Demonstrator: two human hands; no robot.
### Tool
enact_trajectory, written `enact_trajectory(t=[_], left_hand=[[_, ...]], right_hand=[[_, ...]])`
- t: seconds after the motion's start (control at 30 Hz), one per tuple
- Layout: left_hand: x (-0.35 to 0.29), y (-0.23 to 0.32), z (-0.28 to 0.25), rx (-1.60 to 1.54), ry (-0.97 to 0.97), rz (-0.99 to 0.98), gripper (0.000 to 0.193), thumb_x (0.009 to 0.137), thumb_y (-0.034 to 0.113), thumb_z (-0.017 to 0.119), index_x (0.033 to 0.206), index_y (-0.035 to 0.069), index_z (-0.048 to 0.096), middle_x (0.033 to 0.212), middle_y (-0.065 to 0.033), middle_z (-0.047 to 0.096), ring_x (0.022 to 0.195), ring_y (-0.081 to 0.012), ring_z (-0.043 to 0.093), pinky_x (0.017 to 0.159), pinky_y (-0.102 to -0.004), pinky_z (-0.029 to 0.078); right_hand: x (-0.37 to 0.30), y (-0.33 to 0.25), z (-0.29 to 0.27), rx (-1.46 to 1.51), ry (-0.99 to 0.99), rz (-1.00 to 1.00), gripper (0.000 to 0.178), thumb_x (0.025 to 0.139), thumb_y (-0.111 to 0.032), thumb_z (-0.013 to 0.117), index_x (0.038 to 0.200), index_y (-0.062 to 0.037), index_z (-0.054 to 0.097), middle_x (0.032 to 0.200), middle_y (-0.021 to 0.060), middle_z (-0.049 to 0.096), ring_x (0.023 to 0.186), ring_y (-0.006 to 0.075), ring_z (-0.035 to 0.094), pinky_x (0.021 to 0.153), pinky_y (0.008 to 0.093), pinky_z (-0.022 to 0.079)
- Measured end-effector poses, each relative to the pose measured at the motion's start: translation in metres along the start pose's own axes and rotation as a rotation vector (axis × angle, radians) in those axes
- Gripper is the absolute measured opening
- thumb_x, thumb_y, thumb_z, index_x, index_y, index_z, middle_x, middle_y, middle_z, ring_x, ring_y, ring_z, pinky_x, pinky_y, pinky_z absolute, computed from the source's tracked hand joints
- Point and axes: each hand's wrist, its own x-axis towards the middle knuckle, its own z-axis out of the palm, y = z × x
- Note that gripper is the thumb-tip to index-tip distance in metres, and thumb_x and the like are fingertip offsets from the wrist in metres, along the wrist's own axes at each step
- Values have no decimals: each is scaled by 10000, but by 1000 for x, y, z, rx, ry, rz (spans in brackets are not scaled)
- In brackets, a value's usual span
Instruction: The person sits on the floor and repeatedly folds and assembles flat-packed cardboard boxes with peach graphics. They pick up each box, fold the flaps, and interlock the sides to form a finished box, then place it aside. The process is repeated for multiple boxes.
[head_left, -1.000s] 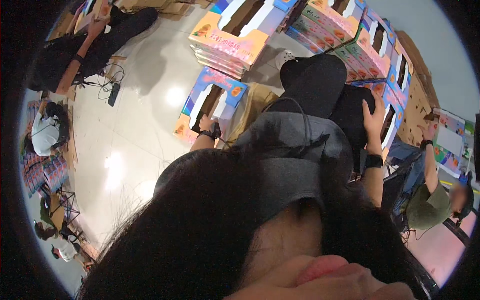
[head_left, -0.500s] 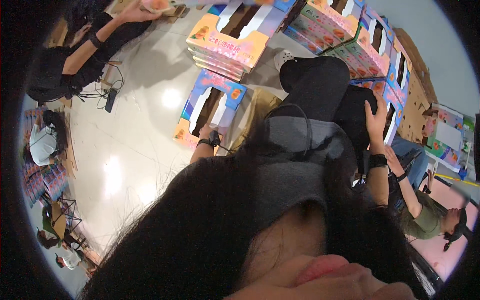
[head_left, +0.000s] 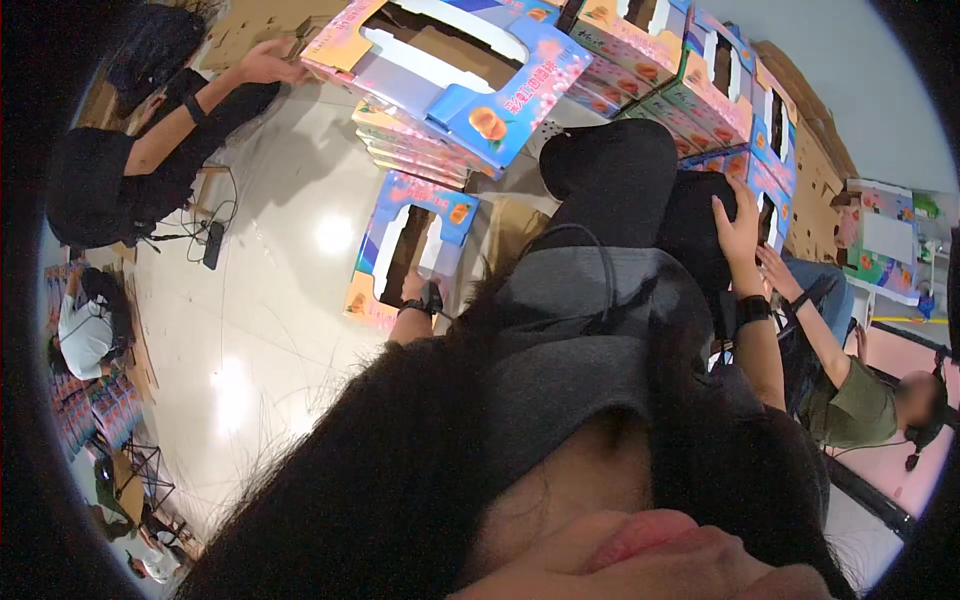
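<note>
My left hand is closed on the near end of an open-topped cardboard fruit box, printed blue, pink and orange, which stands on the floor at my left. The fingertips are partly hidden inside its opening. My right hand lies on my black-clad knee with its fingers spread, holding nothing. Beyond the left box, a larger-looking fruit box sits askew over a stack of similar boxes. A co-worker's hand is at its left edge.
More stacked fruit boxes rise at the far right beside brown cardboard. Another person sits close at my right, one hand near my knee. Cables and a black device lie on the floor at the left.
The co-worker's fruit box has come down into view over the far stack, turned at an angle. My left hand stays on its box; my right hand stays on my knee.
</note>
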Motion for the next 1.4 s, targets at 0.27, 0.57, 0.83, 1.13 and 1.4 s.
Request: enact_trajectory(t=[0.27, 0.57, 0.83, 1.13, 1.4], left_hand=[[10, -13, -3, 15, 28, 83, 723, 659, 405, 832, 1258, 89, 578, 1176, -200, 644, 1108, -359, 620, 928, -452, 512], [82, -80, 43, -296, -259, 118, 414, 755, 292, 709, 1049, 5, 658, 982, -175, 676, 919, -331, 659, 785, -416, 523], [104, -90, 56, -668, -278, -53, 207, 843, 152, 574, 864, -27, 674, 766, -124, 668, 695, -266, 653, 641, -356, 516], [75, -56, 30, -336, -56, -108, 311, 834, 296, 625, 976, 40, 731, 981, -205, 707, 972, -368, 681, 811, -437, 550], [38, -27, -13, 70, -59, -161, 448, 811, 375, 667, 1160, 94, 674, 1228, -195, 629, 1194, -340, 574, 1001, -436, 462]], right_hand=[[-2, 6, 5, -35, 19, 1, 465, 849, -249, 677, 1269, -74, 581, 1322, 220, 538, 1248, 382, 486, 1070, 439, 358], [-10, 13, 16, -19, 74, 2, 460, 855, -276, 662, 1260, -69, 585, 1298, 218, 544, 1222, 387, 505, 1054, 438, 373], [-4, 0, 3, -42, 44, 9, 429, 862, -251, 656, 1238, -53, 598, 1243, 233, 570, 1187, 402, 528, 1016, 434, 409], [0, 5, 4, -35, 20, -17, 434, 871, -229, 656, 1251, -33, 580, 1271, 220, 563, 1219, 379, 512, 1053, 430, 372], [1, 7, 3, -50, 0, 2, 439, 866, -235, 661, 1251, -42, 580, 1281, 219, 562, 1219, 379, 513, 1057, 432, 369]])
